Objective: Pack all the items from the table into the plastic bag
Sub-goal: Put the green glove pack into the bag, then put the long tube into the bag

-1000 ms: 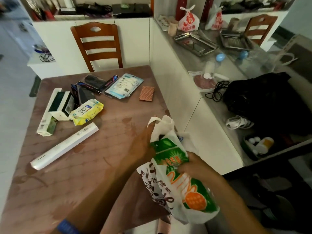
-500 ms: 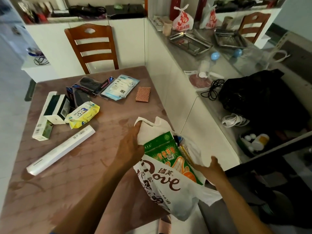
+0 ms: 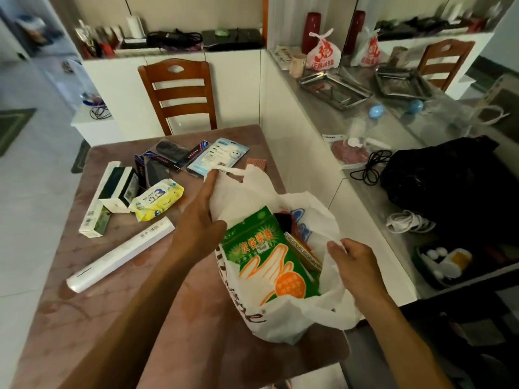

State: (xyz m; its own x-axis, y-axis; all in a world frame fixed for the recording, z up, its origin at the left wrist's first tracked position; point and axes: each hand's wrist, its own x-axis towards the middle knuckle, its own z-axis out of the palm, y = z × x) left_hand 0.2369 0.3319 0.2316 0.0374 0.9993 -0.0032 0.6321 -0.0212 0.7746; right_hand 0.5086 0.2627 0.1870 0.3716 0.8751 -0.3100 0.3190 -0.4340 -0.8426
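A white plastic bag (image 3: 283, 318) stands open on the table's right front part. Inside it a green and orange packet (image 3: 264, 256) sticks up beside other small items. My left hand (image 3: 196, 220) grips the bag's left rim and handle. My right hand (image 3: 354, 265) pinches the right rim, so the mouth is held wide. On the table to the left lie a long white box (image 3: 120, 254), a yellow wipes pack (image 3: 157, 202), a white and green carton (image 3: 97, 203), a dark box (image 3: 120, 186), black packets (image 3: 168, 155), a light blue packet (image 3: 217, 155) and a small orange pad (image 3: 256, 164).
The brown table (image 3: 112, 318) has a wooden chair (image 3: 177, 94) at its far end. A white cabinet with a grey counter (image 3: 337, 119) runs along the right, with metal trays, cables and a black bag (image 3: 449, 178) on it.
The bag has come up onto the table and its mouth has spread wider. My left hand slid up to the handle; my right hand moved from the packet to the right rim.
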